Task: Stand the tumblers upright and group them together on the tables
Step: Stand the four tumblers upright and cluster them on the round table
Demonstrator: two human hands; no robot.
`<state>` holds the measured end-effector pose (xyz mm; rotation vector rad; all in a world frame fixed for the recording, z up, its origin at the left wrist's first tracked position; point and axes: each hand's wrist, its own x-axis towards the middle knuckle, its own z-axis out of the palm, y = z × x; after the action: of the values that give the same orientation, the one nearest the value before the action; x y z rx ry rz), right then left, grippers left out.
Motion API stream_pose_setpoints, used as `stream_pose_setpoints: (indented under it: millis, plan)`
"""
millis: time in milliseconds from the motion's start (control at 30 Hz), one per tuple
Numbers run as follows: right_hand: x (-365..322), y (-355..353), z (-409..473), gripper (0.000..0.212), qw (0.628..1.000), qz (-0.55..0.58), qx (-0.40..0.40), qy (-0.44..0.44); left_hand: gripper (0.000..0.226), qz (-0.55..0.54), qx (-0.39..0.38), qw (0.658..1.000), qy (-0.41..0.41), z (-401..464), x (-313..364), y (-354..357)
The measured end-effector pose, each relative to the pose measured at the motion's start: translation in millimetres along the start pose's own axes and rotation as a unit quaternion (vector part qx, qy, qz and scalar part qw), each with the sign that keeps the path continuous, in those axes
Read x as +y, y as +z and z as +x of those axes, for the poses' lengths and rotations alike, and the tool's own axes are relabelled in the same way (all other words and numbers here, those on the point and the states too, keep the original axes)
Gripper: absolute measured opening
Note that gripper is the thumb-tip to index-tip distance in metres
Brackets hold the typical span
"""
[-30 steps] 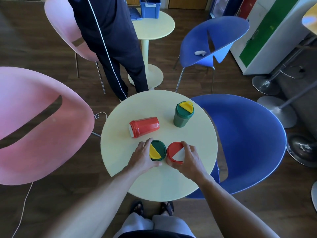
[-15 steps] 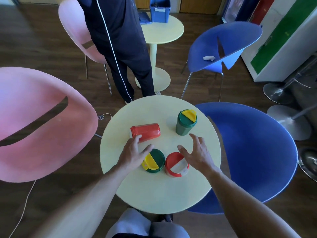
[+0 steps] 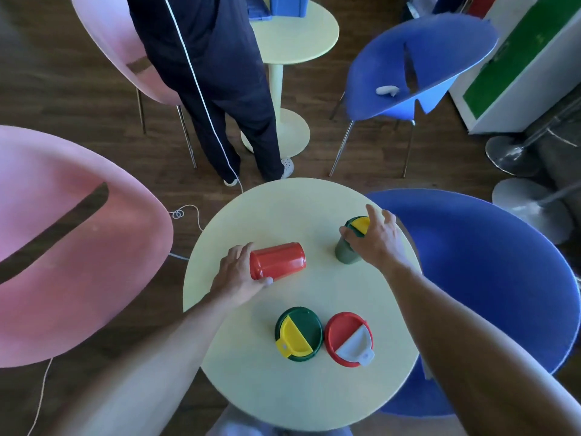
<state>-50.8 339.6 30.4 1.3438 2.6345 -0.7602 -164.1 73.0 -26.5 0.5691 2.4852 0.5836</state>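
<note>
On the counter (image 3: 314, 215), the left hand (image 3: 239, 278) curls its grip around the lid end of the toppled red tumbler (image 3: 278, 261). The right hand (image 3: 377, 240), wrist arched, clamps the upright green tumbler (image 3: 349, 243) from above.

lying tumbler (image 3: 278, 261) left on table (image 3: 314, 401), upright tumbler (image 3: 349, 243) right, two tumblers (image 3: 299, 333) side by side in front.

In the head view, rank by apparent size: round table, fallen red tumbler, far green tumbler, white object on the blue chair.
1. Round table
2. Red tumbler, lying down
3. Green tumbler, partly covered by right hand, so close to the red one
4. White object, farther away
</note>
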Motion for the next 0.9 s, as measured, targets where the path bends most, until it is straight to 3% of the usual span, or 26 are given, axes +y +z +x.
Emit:
stream_pose_setpoints:
  millis: [133,300,633,900]
  plan:
    - [-7.1,4.9,8.4,0.079,0.999,0.005,-0.03,0.045,0.107,-0.012,-0.062,0.998,0.003,14.3,-20.1,-1.2]
    - [-9.6,0.2,-2.3,0.07,0.998,0.026,-0.03,0.044,0.107,-0.009,-0.105,0.994,0.031,21.5,-26.4,-0.4]
    - [-8.1,21.7,-83.1,0.069,0.995,-0.008,-0.095,-0.009,0.116,-0.029,-0.116,0.992,0.027,23.7,-25.9,-5.4]
    - [4.5,28.1,-99.6,0.082,0.995,0.0,-0.099,-0.033,0.104,-0.046,-0.077,0.995,0.038,17.6,-20.4,-5.1]
